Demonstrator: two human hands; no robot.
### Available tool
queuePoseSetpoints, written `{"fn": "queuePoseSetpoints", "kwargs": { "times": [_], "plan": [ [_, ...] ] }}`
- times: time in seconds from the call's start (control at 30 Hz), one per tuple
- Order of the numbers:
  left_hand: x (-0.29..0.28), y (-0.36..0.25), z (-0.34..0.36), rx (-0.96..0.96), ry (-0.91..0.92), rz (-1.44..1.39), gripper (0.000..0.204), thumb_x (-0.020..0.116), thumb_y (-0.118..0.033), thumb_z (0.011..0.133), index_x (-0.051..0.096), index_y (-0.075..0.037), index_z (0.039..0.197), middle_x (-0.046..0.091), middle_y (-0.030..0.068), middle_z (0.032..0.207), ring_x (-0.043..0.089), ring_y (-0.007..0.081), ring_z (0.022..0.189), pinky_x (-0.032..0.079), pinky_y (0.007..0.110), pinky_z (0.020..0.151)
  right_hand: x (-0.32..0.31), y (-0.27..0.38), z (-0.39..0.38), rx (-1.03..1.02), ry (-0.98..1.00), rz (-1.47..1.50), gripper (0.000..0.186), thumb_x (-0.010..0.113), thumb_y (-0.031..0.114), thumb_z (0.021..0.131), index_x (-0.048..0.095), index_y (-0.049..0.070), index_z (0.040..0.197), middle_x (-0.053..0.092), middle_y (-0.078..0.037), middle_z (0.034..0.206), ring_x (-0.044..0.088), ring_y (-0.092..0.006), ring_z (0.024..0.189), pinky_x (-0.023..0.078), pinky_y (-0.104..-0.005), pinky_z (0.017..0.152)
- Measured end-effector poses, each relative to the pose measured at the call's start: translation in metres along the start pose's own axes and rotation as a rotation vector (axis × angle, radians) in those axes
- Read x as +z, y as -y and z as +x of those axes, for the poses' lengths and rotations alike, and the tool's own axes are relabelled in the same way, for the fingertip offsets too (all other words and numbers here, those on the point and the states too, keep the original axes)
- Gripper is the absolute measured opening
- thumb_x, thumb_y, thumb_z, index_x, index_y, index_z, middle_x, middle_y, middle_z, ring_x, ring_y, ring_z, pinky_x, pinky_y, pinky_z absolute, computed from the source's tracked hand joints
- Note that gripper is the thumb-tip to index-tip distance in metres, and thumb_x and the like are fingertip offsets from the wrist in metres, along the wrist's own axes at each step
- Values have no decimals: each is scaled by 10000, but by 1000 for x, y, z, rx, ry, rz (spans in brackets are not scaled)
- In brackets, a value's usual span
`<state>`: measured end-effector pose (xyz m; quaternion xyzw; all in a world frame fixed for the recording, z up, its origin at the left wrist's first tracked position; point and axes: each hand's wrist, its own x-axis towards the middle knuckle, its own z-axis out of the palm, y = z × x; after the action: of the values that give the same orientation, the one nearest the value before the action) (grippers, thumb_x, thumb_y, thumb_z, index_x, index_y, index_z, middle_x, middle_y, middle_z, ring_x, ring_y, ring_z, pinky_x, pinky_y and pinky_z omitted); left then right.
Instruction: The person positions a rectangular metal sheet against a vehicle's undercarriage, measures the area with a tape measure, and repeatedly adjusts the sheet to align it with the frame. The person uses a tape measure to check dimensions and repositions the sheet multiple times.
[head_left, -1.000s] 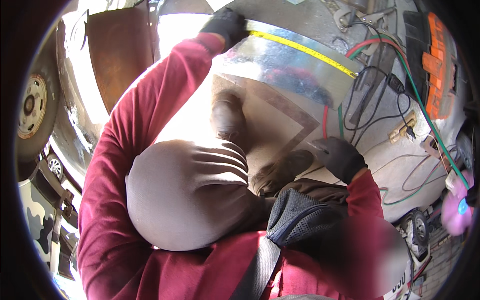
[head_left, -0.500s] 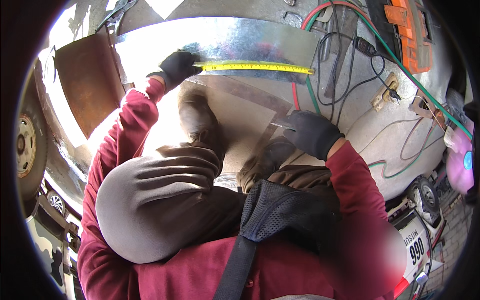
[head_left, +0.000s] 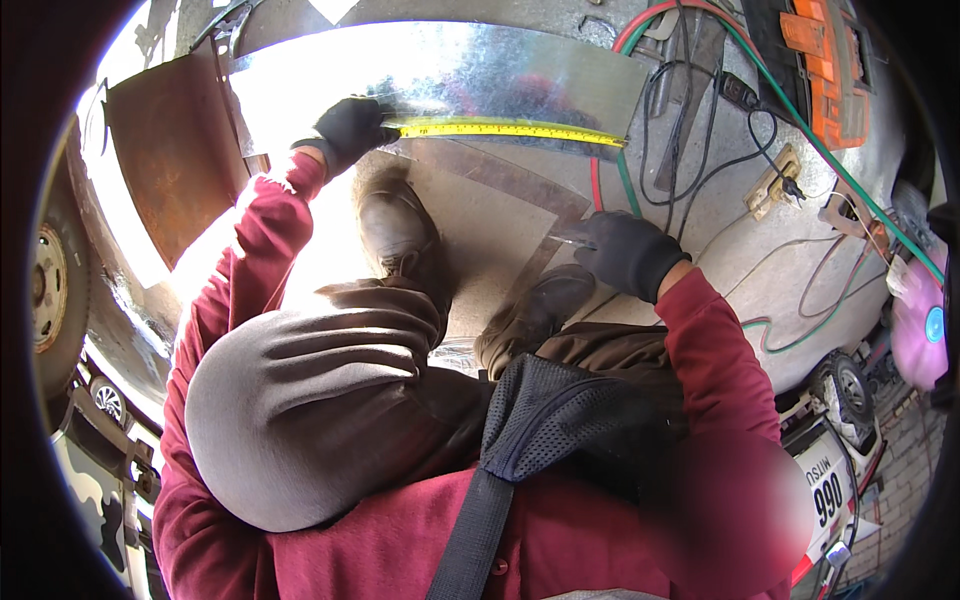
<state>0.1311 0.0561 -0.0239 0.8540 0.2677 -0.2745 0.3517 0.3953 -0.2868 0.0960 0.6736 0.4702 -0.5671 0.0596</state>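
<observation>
A shiny sheet of metal (head_left: 500, 75) lies on the floor in front of me. Along its near edge stretches the yellow blade of a tape measure (head_left: 510, 131). My left hand (head_left: 348, 132), in a black glove, is closed on the tape's left end, over the sheet; its case is hidden by the fingers. To the right, my gloved right hand (head_left: 630, 252) is apart from the sheet, above my right boot. It pinches a thin, pointed metal tool (head_left: 572, 241), whose exact kind I cannot make out.
A rusty brown metal panel (head_left: 165, 160) stands at the left. Red and green hoses (head_left: 765, 80) and black cables (head_left: 690, 150) run across the floor at the right, near an orange tool case (head_left: 822, 70). Pliers (head_left: 232, 25) lie at the far left. My boots (head_left: 398, 225) are close to the sheet.
The view has shifted slightly. The right hand sits a little closer to the sheet, still with the thin tool. The left hand keeps its hold on the tape.
</observation>
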Motion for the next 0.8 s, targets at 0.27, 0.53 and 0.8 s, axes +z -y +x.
{"fn": "queuePoseSetpoints", "kwargs": {
  "times": [0.27,0.53,0.8],
  "plan": [
    [-8,1,-6,-37,2,-47,398,837,-330,961,789,-64,1252,762,131,1020,700,267,895,554,393,865,6,-13,9,93,67,28,414,711,280,964,744,114,1342,751,-233,1177,702,-401,1133,557,-451,1005],
    [-7,7,-5,-57,28,-175,424,837,-330,964,775,-49,1274,767,125,1021,701,233,894,556,376,854,8,-66,33,109,-8,101,387,662,222,947,761,87,1296,702,-241,1316,686,-390,1196,544,-436,1036],
    [-6,-2,3,22,52,-133,420,828,-313,968,765,-51,1290,758,145,1022,707,259,896,558,400,846,-2,-92,22,284,-233,-50,416,643,224,917,779,105,1292,495,-322,1591,568,-401,1430,483,-439,1163]
  ]
}}
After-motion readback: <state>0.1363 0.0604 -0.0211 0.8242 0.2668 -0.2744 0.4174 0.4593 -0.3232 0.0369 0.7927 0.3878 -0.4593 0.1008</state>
